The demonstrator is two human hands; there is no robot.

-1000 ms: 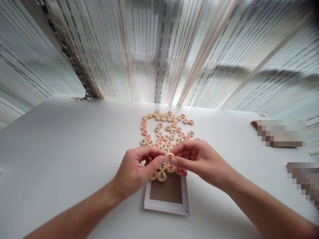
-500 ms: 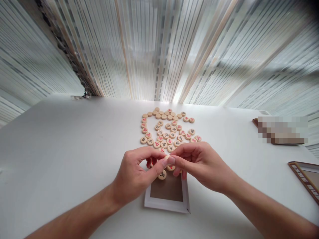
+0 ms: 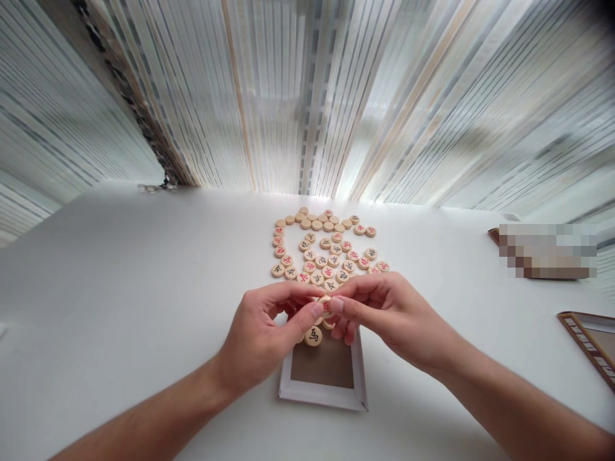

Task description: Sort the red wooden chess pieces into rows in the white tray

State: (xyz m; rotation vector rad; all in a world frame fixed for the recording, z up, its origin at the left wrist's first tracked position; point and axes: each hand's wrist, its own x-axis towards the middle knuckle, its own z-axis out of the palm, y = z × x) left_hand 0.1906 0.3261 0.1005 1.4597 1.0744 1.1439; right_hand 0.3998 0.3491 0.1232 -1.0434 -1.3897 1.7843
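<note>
Between the thumbs and fingers of my left hand [image 3: 269, 326] and my right hand [image 3: 384, 320] is a round wooden piece with a red character [image 3: 326, 307]. Both hands pinch it from the sides, above the far part of an open shallow box [image 3: 321, 396] with a brown bottom. Inside that box lies a disc with a black character [image 3: 313, 336], and other discs there are partly hidden by my fingers. Beyond my hands, many wooden discs [image 3: 321, 261] with red or black characters are spread on the white table, with several plain-faced ones [image 3: 317, 225] at the back.
At the right edge of the white table [image 3: 144, 282] lies a brown-framed box part [image 3: 583, 342]. Farther back on the right is a partly pixelated brown object [image 3: 542, 256]. Striped curtains [image 3: 273, 96] hang behind the table, and small pale items [image 3: 152, 188] lie at the back left.
The held disc has been tilted, so its red character now faces me. Both hands stay in nearly the same place, still pinching it.
</note>
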